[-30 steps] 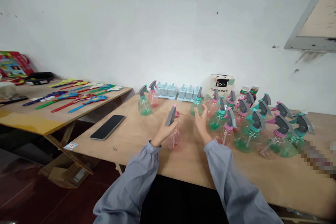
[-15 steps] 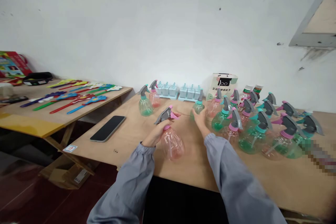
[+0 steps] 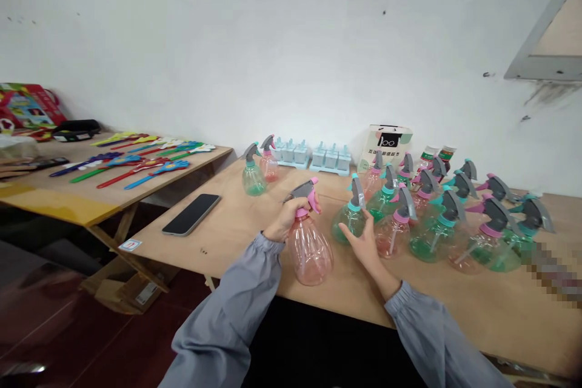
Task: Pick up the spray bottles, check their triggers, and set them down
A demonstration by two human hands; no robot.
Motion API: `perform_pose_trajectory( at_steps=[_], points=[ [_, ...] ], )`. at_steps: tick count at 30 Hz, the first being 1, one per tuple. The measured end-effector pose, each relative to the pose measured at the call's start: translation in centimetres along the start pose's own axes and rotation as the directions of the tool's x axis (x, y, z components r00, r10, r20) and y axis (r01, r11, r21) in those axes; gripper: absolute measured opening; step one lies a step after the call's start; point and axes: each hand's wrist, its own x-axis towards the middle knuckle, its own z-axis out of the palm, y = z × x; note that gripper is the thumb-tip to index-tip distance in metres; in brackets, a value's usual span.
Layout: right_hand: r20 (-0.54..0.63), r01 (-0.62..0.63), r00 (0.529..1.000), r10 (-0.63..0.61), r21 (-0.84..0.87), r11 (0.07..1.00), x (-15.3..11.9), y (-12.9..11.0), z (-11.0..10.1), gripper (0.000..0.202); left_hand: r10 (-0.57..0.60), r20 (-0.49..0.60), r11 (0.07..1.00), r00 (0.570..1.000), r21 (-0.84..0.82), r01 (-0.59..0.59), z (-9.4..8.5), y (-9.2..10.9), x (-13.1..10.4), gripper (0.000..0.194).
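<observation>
In the head view, my left hand (image 3: 291,218) is wrapped round the neck of a clear pink spray bottle (image 3: 311,254) with a grey and pink trigger head. That bottle is roughly upright near the table's front edge. My right hand (image 3: 365,242) has its thumb and fingers spread beside a green spray bottle (image 3: 348,221) with a turquoise collar. The thumb overlaps the bottle's lower front; whether it touches is unclear. Just right of this hand stands another pink spray bottle (image 3: 388,236), with several more pink and green ones (image 3: 431,239) behind and beside it.
At the back left of the table stand a green bottle (image 3: 253,179) and a pink bottle (image 3: 269,165). Pale blue popsicle molds (image 3: 331,160) and a printed box (image 3: 379,151) line the wall. A phone (image 3: 191,215) lies left. Colourful hand-shaped clappers (image 3: 136,173) cover a second table.
The green spray bottle has come nearer to me, and my right hand has spread its fingers off it. My left hand has shifted slightly right with the pink spray bottle.
</observation>
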Motion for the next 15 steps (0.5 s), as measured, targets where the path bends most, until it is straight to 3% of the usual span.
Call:
perform_pose_trajectory(
  at_steps=[4, 8, 12, 15],
  points=[
    [0.016, 0.009, 1.0, -0.009, 0.001, 1.0, 0.11, -0.09, 0.05, 0.079, -0.01, 0.058, 0.998, 0.998, -0.067, 0.014, 0.66, 0.42, -0.35, 0.03],
    [0.022, 0.009, 1.0, -0.009, 0.01, 1.0, 0.19, -0.04, 0.11, 0.08, 0.001, -0.006, 0.995, 1.0, -0.105, -0.002, 0.47, 0.43, -0.23, 0.015],
    [0.019, 0.018, 1.0, -0.018, 0.009, 1.0, 0.14, 0.0, 0.23, 0.079, -0.056, 0.015, 0.993, 0.998, -0.098, 0.058, 0.31, 0.17, -0.02, 0.019],
    [0.01, 0.041, 0.999, -0.041, 0.004, 0.999, 0.03, 0.0, 0.36, 0.077, 0.004, -0.009, 0.994, 1.0, -0.109, -0.005, 0.17, 0.0, 0.34, 0.022]
  ],
)
